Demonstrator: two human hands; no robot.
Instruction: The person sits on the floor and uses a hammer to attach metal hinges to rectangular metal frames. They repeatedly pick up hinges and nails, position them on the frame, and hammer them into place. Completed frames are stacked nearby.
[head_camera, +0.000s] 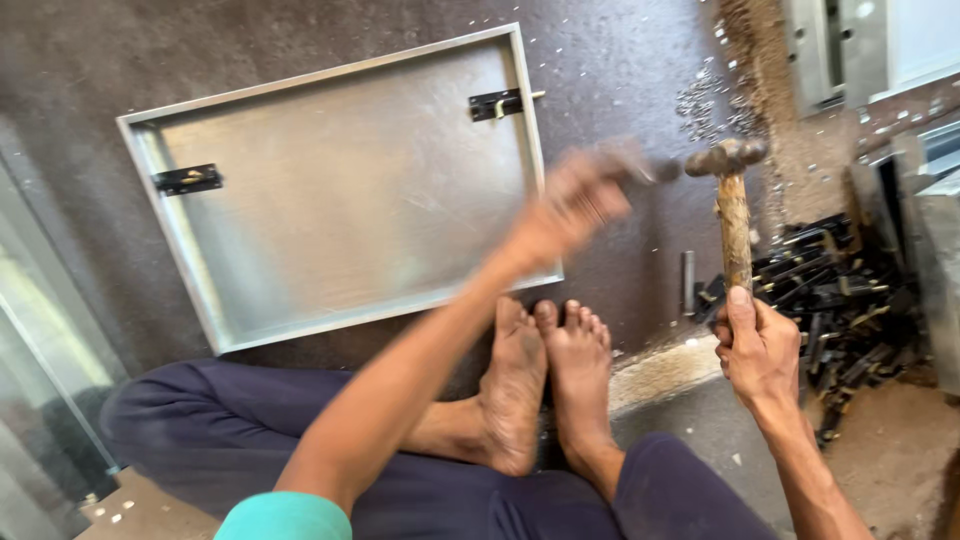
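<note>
A: What do the hands hold?
B: The right hand (758, 345) is clamped on a hammer (733, 205), upright beside a metal tray (340, 190). The left hand (575, 205) is blurred; its grip can't be told.

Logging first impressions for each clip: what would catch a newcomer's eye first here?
Probably the hammer, held upright by the right hand at right, its head beside the blurred left hand, which grips something small. Next, the metal tray with two black latches lying on the floor ahead of the bare feet.
</note>
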